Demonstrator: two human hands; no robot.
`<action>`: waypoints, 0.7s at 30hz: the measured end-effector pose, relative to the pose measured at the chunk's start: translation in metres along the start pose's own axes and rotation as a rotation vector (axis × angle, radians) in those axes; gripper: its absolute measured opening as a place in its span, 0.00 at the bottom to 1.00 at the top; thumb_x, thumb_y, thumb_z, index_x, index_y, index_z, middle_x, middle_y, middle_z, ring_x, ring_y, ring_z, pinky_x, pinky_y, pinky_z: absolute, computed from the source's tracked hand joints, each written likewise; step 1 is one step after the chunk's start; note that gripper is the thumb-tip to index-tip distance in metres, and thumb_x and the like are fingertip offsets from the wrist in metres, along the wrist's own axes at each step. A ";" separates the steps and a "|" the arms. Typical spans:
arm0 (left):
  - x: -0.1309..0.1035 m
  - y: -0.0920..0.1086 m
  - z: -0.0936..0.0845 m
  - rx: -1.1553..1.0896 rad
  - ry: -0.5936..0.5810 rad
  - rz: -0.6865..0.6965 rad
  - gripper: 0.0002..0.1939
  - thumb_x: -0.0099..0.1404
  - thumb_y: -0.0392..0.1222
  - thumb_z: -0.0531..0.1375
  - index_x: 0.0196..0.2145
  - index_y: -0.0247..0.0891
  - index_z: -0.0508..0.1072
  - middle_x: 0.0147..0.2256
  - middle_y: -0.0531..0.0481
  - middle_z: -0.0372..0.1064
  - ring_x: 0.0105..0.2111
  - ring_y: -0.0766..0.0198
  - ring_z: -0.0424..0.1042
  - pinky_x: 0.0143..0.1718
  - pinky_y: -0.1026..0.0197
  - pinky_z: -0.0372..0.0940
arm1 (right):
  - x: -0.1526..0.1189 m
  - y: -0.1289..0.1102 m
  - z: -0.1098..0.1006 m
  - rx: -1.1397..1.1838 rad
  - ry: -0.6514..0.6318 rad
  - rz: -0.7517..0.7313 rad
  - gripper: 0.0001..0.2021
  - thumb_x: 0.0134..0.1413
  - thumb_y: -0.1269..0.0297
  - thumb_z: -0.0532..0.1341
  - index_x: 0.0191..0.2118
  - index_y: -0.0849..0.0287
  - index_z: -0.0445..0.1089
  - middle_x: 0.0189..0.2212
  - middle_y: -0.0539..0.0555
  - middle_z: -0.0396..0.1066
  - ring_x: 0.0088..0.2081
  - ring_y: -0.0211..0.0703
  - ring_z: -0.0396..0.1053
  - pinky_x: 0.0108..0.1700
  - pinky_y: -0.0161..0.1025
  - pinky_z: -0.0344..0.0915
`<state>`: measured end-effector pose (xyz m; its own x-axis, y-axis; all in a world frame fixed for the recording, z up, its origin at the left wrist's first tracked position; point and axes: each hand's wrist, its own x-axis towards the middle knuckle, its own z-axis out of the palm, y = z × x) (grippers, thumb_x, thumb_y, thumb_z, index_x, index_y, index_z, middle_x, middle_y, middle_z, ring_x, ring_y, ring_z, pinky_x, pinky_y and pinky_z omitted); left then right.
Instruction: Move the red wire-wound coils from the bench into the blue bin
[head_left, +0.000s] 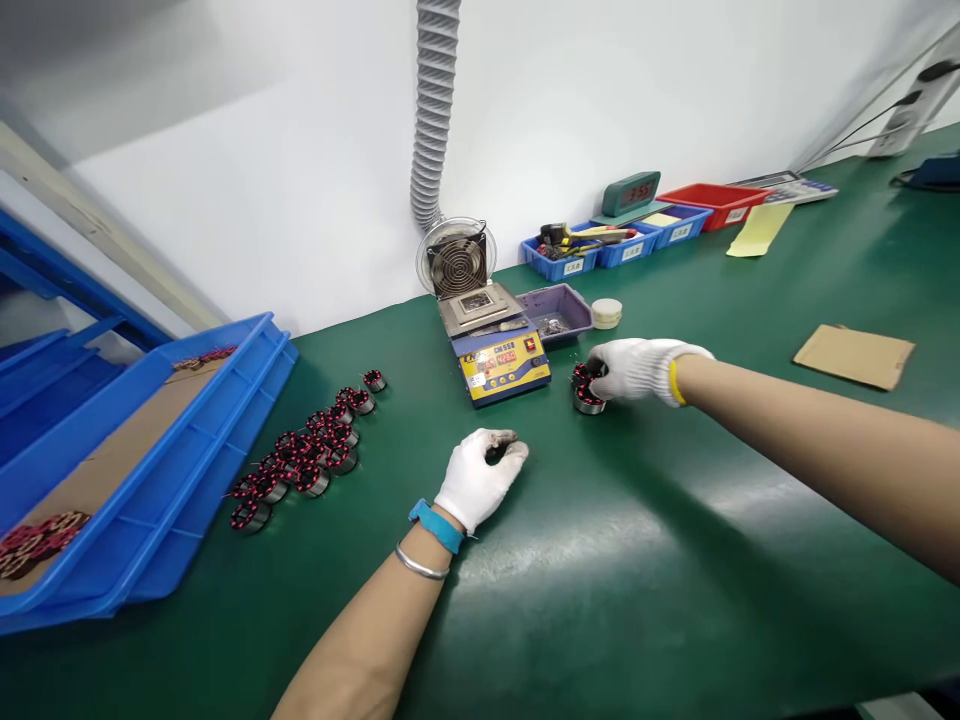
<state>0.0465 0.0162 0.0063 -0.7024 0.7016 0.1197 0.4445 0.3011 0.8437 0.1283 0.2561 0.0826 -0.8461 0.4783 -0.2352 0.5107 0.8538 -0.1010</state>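
Note:
My right hand, in a white knit glove with a yellow cuff edge, grips a motor stator with pink-red marks round its windings. The stator is on or just over the green table, right of a soldering pot with a lit display. My left hand, also gloved, rests low in front of the pot. Its fingers curl towards the thumb, tips closed together, and nothing shows in them. Further left stand several more stators in slanting rows on the table.
Blue stacked bins with copper-and-red parts stand at the left. Behind the pot are a fume hose, a purple tray and a round white tin. Blue tool boxes, a clock and a red tray line the wall. Cardboard lies right.

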 end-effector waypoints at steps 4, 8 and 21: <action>0.000 -0.001 0.000 -0.021 -0.005 -0.006 0.11 0.60 0.44 0.62 0.38 0.37 0.76 0.41 0.44 0.77 0.43 0.57 0.76 0.49 0.55 0.68 | 0.003 -0.020 -0.012 -0.153 -0.102 0.046 0.18 0.47 0.62 0.65 0.42 0.67 0.75 0.37 0.67 0.74 0.35 0.55 0.73 0.36 0.45 0.69; 0.003 -0.002 0.000 -0.018 -0.007 0.006 0.13 0.60 0.47 0.60 0.38 0.36 0.76 0.41 0.41 0.77 0.44 0.55 0.75 0.50 0.52 0.68 | 0.007 -0.028 -0.013 -0.211 -0.110 0.035 0.21 0.47 0.68 0.65 0.48 0.69 0.74 0.43 0.71 0.73 0.43 0.61 0.73 0.42 0.50 0.70; 0.002 0.024 -0.002 0.129 0.007 -0.233 0.28 0.45 0.59 0.58 0.40 0.37 0.74 0.47 0.40 0.76 0.54 0.45 0.70 0.59 0.46 0.62 | -0.028 -0.003 -0.011 0.039 -0.075 -0.109 0.14 0.46 0.66 0.64 0.40 0.64 0.76 0.43 0.61 0.76 0.42 0.52 0.75 0.44 0.46 0.71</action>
<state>0.0551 0.0235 0.0277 -0.7977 0.5994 -0.0662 0.3373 0.5345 0.7749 0.1490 0.2423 0.0997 -0.8840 0.3651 -0.2919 0.4230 0.8906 -0.1670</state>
